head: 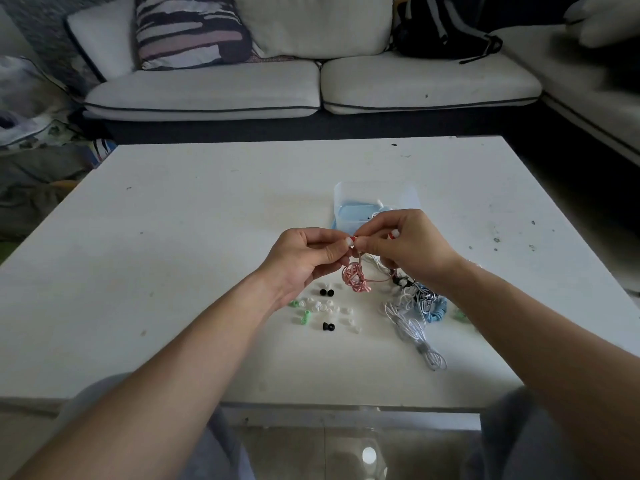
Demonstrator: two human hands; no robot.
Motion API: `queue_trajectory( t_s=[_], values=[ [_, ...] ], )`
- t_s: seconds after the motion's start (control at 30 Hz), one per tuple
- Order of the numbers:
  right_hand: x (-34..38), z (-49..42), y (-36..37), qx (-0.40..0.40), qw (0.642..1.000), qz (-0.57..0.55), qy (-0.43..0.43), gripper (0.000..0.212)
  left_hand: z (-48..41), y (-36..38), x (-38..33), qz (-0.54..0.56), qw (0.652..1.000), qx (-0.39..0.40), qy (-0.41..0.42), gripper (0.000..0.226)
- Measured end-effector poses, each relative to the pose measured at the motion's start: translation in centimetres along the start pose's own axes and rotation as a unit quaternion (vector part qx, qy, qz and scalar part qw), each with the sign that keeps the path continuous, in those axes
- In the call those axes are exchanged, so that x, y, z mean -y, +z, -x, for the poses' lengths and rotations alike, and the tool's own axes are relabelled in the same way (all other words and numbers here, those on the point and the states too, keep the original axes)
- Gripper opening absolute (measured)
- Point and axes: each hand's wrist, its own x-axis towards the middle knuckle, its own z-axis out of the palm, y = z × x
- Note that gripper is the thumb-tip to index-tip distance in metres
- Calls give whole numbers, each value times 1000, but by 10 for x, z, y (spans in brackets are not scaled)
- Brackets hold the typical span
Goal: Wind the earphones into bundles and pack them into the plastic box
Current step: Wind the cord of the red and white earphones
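Forearms: reaching in over the near edge of the surface (pixel 207 202).
Left hand (pixel 304 258): fingers pinching the pink earphones (pixel 356 278) at the bud end.
Right hand (pixel 408 244): fingers pinching the same cord, just beside.
Pink earphones: hanging tangled below the hands, not yet bundled.
Other earphones (pixel 415 313): lying heaped under the right wrist.
Plastic box (pixel 367 194): standing open behind the hands, contents unclear.
Progress: looking early, with winding and packing mostly remaining.

So left hand (pixel 304 258) and right hand (pixel 408 244) bare, forearms (pixel 194 344) too. Grey trousers (pixel 512 441) over the knees, maybe sweatpants, blurry down there.
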Motion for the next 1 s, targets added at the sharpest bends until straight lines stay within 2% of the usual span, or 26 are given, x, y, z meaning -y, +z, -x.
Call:
queue_trajectory(
  t_s=[0.2,0.5,0.73,0.87,1.0],
  values=[
    [1,-1,0,-11,997,71,-21,9,-1,-3,0,7,1000,4,-14,11],
    [7,0,-5,14,982,173,-68,8,0,-2,3,6,999,21,-40,10],
    [5,1,-10,48,993,100,-42,5,0,0,2,5,999,32,-38,11],
    [4,1,-8,26,998,56,-21,6,-1,3,3,-2,1000,7,-5,7],
    [2,1,-4,2,997,77,-26,8,-1,3,3,-13,1000,-4,8,9]
  ],
)
